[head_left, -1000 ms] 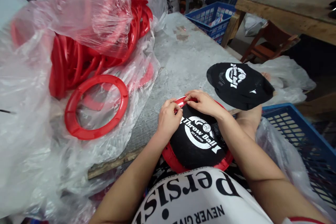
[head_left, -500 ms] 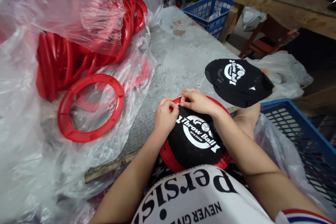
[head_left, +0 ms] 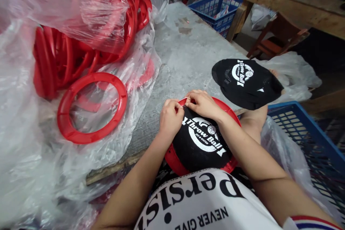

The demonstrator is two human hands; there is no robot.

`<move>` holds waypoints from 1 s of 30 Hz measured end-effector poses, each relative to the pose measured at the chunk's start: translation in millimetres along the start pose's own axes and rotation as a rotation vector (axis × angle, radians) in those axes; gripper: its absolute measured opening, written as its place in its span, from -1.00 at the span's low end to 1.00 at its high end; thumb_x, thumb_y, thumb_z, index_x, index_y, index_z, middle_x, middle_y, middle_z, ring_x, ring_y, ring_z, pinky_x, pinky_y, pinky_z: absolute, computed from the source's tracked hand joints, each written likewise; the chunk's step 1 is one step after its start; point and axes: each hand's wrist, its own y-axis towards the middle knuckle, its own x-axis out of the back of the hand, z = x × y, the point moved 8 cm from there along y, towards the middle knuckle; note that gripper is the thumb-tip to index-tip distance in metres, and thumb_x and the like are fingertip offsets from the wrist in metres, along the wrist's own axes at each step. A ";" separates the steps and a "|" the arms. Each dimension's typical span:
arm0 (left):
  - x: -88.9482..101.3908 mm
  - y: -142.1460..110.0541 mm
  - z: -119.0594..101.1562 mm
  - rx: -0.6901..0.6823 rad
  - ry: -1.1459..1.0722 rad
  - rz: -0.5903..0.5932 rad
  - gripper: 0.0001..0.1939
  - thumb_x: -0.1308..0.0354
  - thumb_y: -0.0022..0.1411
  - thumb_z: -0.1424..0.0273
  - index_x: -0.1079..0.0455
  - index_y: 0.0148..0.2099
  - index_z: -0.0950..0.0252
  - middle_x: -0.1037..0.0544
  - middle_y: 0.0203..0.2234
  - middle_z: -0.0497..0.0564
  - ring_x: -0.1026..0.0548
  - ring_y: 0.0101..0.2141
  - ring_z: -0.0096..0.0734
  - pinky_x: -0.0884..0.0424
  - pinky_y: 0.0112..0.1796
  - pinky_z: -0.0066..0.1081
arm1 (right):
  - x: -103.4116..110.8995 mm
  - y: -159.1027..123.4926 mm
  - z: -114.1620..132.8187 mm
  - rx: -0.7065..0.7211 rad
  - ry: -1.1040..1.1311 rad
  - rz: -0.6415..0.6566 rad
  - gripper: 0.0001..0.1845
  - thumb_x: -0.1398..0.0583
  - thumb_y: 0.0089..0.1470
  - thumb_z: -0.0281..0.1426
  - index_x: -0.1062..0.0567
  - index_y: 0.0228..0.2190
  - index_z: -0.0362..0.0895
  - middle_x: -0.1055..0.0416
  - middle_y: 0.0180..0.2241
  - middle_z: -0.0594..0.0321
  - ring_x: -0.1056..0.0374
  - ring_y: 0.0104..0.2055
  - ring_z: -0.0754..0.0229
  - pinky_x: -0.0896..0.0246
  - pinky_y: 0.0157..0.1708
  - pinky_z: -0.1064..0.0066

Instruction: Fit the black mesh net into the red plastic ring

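A red plastic ring (head_left: 172,160) rests against my lap at the table edge, with a black fabric disc (head_left: 185,151) printed "Throw Ball" lying across it. At the far rim, my left hand (head_left: 171,116) pinches the edge of the fabric against the ring. Right beside it, my right hand (head_left: 201,103) has its fingers closed on the same stretch of edge, thumb and fingertip nearly meeting those of the left. What exactly lies between the fingertips is too small to see. More black fabric discs (head_left: 246,86) lie to the right, over my leg.
On the left, a loose red ring (head_left: 93,138) lies on a clear plastic bag (head_left: 107,151) in front of a heap of red rings (head_left: 70,61). A blue crate (head_left: 285,107) stands at my right. Beyond the grey table (head_left: 183,50) are another blue crate (head_left: 215,7) and a wooden chair (head_left: 277,37).
Both hands keep their grip at the ring's far rim, with only slight finger movement. The view has shifted a little; the ring and fabric stay in place.
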 end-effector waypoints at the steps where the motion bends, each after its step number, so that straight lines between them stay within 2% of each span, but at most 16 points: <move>1: -0.2 0.2 0.3 0.004 0.006 0.000 -0.84 -0.08 0.15 0.57 -0.31 -0.44 0.25 -0.51 -0.18 0.06 -0.46 -0.09 -0.30 -0.36 0.03 -0.26 | -0.2 -0.1 0.0 -0.004 0.000 -0.004 -0.81 -0.28 0.19 -0.56 -0.43 -0.43 -0.12 -0.44 -0.22 0.26 -0.30 -0.12 0.04 -0.07 -0.06 0.27; 9: -5.8 3.7 4.2 0.021 0.056 0.068 -0.83 -0.06 0.16 0.58 -0.27 -0.44 0.25 -0.48 -0.20 0.07 -0.46 -0.12 -0.27 -0.37 0.01 -0.24 | -2.7 1.4 -3.8 -0.010 -0.008 -0.004 -0.78 -0.29 0.15 -0.59 -0.42 -0.47 -0.12 -0.43 -0.29 0.29 -0.31 -0.17 0.06 -0.09 -0.11 0.29; 13: -4.0 -3.8 3.0 -0.044 0.036 0.175 -0.90 -0.05 0.21 0.54 -0.31 -0.32 0.25 -0.46 -0.05 0.10 -0.45 -0.01 -0.25 -0.34 0.09 -0.19 | -3.8 1.6 -6.5 0.040 0.016 0.012 -0.81 -0.26 0.20 -0.54 -0.45 -0.44 -0.12 -0.46 -0.24 0.26 -0.33 -0.14 0.05 -0.13 -0.07 0.28; 15: 0.6 -12.2 2.4 -0.078 0.026 0.198 -0.86 -0.06 0.17 0.56 -0.31 -0.22 0.24 -0.41 0.05 0.10 -0.40 0.08 -0.24 -0.30 0.15 -0.18 | -1.8 1.4 -6.4 0.077 0.028 -0.004 -0.84 -0.23 0.21 -0.56 -0.47 -0.41 -0.11 -0.47 -0.21 0.27 -0.34 -0.13 0.05 -0.14 -0.05 0.28; 18: 7.8 -25.4 7.1 -0.058 0.034 0.173 -0.71 -0.10 0.09 0.58 -0.25 -0.13 0.22 -0.36 0.15 0.11 -0.34 0.17 -0.21 -0.28 0.20 -0.15 | 0.6 1.0 -5.1 0.105 0.040 -0.001 -0.85 -0.21 0.17 -0.58 -0.51 -0.32 -0.10 -0.47 -0.16 0.28 -0.34 -0.08 0.05 -0.15 0.01 0.25; 21: 12.0 -33.1 12.5 -0.020 0.029 0.107 -0.65 -0.12 0.04 0.60 -0.20 -0.12 0.21 -0.34 0.19 0.12 -0.34 0.18 -0.20 -0.29 0.19 -0.14 | 1.8 1.5 0.8 0.129 0.029 0.034 -0.86 -0.23 0.17 -0.55 -0.52 -0.25 -0.09 -0.46 -0.08 0.26 -0.32 0.00 0.01 -0.10 0.10 0.16; 26: 11.3 -32.3 14.9 -0.043 0.030 0.059 -0.77 -0.13 0.06 0.59 -0.21 -0.27 0.22 -0.39 0.14 0.10 -0.38 0.15 -0.19 -0.32 0.17 -0.16 | -4.9 3.4 22.5 0.239 0.009 0.159 -0.80 -0.31 0.13 -0.54 -0.52 -0.19 -0.10 -0.35 0.10 0.19 -0.20 0.16 -0.06 -0.03 0.15 0.10; 30: 10.4 -29.4 14.8 -0.068 0.028 0.041 -0.82 -0.15 0.11 0.57 -0.24 -0.30 0.23 -0.41 0.10 0.10 -0.41 0.11 -0.20 -0.35 0.13 -0.15 | -14.3 7.0 30.1 0.225 -0.068 0.214 -0.84 -0.33 0.10 -0.58 -0.51 -0.33 -0.11 -0.40 -0.02 0.22 -0.24 0.07 -0.05 -0.05 0.05 0.17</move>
